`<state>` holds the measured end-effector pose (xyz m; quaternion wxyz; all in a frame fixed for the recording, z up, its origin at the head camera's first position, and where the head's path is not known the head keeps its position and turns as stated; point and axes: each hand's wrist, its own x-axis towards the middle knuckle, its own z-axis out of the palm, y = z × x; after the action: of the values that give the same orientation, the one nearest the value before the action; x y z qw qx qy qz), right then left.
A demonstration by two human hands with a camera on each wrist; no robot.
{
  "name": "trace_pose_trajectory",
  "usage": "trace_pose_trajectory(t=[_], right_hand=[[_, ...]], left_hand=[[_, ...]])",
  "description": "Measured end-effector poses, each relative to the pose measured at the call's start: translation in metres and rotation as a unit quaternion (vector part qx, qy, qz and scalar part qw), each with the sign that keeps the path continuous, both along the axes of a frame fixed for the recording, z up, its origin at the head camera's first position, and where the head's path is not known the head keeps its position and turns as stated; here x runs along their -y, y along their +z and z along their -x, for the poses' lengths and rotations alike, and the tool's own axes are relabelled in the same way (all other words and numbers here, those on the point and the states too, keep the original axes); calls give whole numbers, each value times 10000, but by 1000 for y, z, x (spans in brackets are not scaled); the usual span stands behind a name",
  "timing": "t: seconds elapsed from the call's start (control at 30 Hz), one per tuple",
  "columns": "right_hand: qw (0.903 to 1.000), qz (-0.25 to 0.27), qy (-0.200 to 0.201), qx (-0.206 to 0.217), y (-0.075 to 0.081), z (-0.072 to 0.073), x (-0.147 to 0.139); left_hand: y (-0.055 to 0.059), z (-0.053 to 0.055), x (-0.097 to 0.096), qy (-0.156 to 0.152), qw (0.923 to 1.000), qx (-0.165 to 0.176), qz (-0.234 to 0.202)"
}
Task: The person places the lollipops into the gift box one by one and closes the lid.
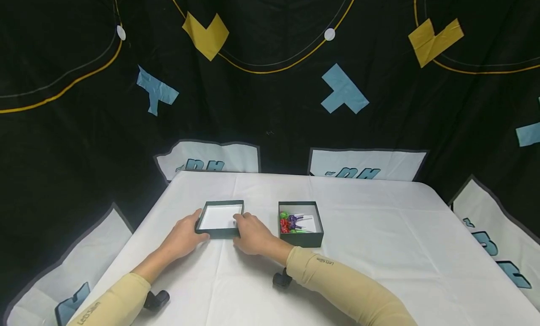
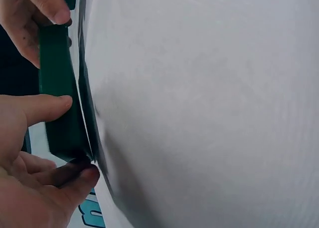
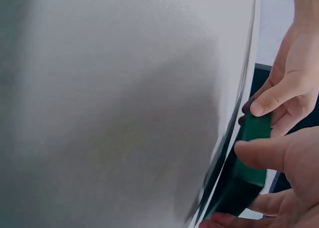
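Observation:
A shallow dark green box lid (image 1: 220, 233), white inside, lies with its hollow side up, low over the table on the left. My left hand (image 1: 184, 233) grips its left end, thumb along the front wall and fingers at the side. At the right end my right hand (image 1: 254, 234) holds it, thumb on the near wall in the right wrist view. Both wrist views show the lid's green outer wall (image 2: 59, 73) between the two hands. To the right stands a deeper dark green box (image 1: 301, 240) with lollipops (image 1: 285, 224) in red, green and purple wrappers.
A white cloth covers the table (image 1: 379, 251). Behind it hangs a black curtain (image 1: 270, 110) with yellow and blue tape pieces. Dark wrist-worn devices (image 1: 157, 300) sit under both forearms, close over the cloth.

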<state>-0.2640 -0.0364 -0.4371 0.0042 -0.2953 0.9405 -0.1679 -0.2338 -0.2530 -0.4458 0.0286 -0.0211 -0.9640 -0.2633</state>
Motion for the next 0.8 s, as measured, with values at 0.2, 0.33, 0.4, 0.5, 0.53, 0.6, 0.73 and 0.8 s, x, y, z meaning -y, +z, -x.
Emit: trace_pose_trajectory(t=[0.2,0.33,0.4,0.5,0.53,0.6,0.73,0.8], right_hand=[[9991,135,-99,-393,5,-2,-3],[9972,364,-119,-642,8,-5,-8],[9956,481,-127,-800,10,-6,-11],[9931,600,-128,-1002,14,-8,-17],[9923,639,-120,-1058,15,-9,-19],[9907,737,-108,-1135,18,-11,-23],[9882,918,-70,-1221,26,-17,-35],[9865,1015,-51,-1287,30,-20,-41]], left_hand=[[12,-4,-2,143,9997,-79,-194],[19,-8,-4,165,9987,-234,-420],[21,-10,-4,153,9980,-308,-537],[22,-13,-5,82,9968,-437,-662],[23,-14,-5,60,9963,-483,-711],[24,-16,-7,17,9952,-596,-776],[28,-20,-12,-72,9927,-891,-804],[31,-22,-17,-130,9911,-1089,-749]])
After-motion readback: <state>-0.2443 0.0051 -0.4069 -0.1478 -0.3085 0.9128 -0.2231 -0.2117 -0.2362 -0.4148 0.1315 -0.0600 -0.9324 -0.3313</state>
